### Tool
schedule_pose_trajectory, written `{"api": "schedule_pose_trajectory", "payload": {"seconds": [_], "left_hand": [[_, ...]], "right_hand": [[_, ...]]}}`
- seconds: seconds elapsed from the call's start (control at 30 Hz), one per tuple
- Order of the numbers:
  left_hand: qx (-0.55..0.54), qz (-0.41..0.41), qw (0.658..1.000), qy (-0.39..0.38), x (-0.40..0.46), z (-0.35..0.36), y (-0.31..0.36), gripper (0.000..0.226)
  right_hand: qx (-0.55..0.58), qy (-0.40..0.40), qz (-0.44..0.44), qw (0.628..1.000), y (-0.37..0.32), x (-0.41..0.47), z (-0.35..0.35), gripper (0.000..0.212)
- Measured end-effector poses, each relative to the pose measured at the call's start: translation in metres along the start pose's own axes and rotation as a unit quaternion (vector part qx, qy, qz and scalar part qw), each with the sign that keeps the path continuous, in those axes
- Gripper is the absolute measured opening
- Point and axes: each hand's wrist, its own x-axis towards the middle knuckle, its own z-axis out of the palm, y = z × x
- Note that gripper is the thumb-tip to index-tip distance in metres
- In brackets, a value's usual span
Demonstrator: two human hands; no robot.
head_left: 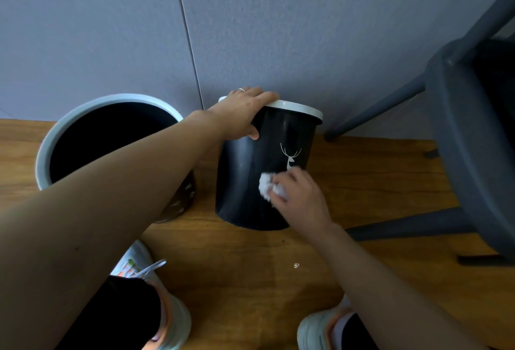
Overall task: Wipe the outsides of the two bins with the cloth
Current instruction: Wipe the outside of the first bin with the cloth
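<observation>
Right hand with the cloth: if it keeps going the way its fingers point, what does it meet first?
The right hand already presses the cloth on the black bin; its wall comes first.

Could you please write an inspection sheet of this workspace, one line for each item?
Surface: wooden floor, meeting a grey wall.
Job's things: dark bin with white rim and deer mark, tilted; larger pale-rimmed bin at its left; white cloth, crumpled.
Clutter: small scrap on the floor.
Hands: left hand grips the dark bin's rim; right hand presses the cloth on its side.
Cables: nothing seen.
Surroundings: dark chair at right; person's shoes below.
</observation>
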Motion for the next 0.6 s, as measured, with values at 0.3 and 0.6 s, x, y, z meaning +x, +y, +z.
{"api": "schedule_pose_trajectory", "payload": {"seconds": [0.3, 0.6], "left_hand": [[-0.002, 0.001, 1.000, -0.004, 0.003, 0.001, -0.001, 0.087], [-0.011, -0.018, 1.000, 0.004, 0.000, 0.003, -0.002, 0.087]], "right_hand": [[-0.049, -0.145, -0.077, 0.985, -0.004, -0.035, 0.014, 0.024], [-0.012, 0.035, 0.029, 0.999, -0.003, 0.021, -0.005, 0.022]]}}
